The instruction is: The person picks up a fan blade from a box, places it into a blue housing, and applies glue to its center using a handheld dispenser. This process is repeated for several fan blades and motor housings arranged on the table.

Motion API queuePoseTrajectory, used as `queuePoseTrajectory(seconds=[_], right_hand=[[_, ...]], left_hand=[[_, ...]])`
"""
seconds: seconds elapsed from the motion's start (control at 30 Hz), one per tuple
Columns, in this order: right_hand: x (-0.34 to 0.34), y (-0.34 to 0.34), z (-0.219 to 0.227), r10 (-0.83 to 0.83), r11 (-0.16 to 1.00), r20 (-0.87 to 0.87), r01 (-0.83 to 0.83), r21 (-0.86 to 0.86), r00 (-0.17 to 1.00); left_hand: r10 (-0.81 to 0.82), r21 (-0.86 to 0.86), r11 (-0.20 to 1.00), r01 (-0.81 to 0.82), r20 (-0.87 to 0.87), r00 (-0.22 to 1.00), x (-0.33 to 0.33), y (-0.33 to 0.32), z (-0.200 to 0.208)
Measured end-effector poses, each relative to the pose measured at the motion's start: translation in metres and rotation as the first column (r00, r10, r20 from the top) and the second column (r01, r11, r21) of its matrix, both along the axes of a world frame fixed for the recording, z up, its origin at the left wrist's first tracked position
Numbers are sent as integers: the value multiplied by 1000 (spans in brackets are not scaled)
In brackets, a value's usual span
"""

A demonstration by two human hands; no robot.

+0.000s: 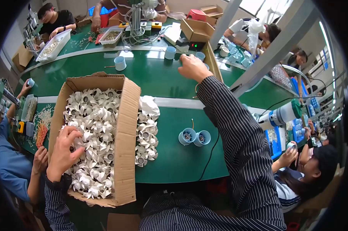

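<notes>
My left hand [66, 151] is over the open cardboard box [127, 142], its curved fingers apart among white fan impellers [99, 123]. My right hand [195, 68] stretches across the green conveyor, its fingers loosely bent and apart, with nothing visible in them. Beside it are a light-blue cup-shaped housing [200, 56] and another one partly hidden behind the hand. Two blue housings with small motors inside [187, 136] stand side by side on the green table in front of me. More impellers [146, 140] lie in a pile along the box's right side, next to a crumpled white bag [149, 107].
More blue housings [120, 63] stand on the conveyor [151, 75]. A grey post [274, 50] rises at the right. A black cable [210, 159] crosses the table. Co-workers sit on both sides and opposite, near bins [54, 46] and a bench press [135, 19].
</notes>
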State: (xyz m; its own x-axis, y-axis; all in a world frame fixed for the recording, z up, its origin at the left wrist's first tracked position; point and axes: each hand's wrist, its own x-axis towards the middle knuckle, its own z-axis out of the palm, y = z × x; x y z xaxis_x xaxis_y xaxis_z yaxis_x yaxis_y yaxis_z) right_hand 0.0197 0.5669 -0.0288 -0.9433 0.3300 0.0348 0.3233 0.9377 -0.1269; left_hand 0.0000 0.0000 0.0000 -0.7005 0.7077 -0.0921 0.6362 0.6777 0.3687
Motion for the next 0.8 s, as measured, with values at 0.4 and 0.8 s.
queuePoseTrajectory(seconds=[0.4,0.8], right_hand=[[-135,66,-55,9,994,-101,2,107,995],[-148,-87,-19,423,906,58,-423,-20,904]], left_hand=[[9,53,999,-7,-42,999,0,11,6],[-18,-9,1000,17,-58,998,-7,12,4]])
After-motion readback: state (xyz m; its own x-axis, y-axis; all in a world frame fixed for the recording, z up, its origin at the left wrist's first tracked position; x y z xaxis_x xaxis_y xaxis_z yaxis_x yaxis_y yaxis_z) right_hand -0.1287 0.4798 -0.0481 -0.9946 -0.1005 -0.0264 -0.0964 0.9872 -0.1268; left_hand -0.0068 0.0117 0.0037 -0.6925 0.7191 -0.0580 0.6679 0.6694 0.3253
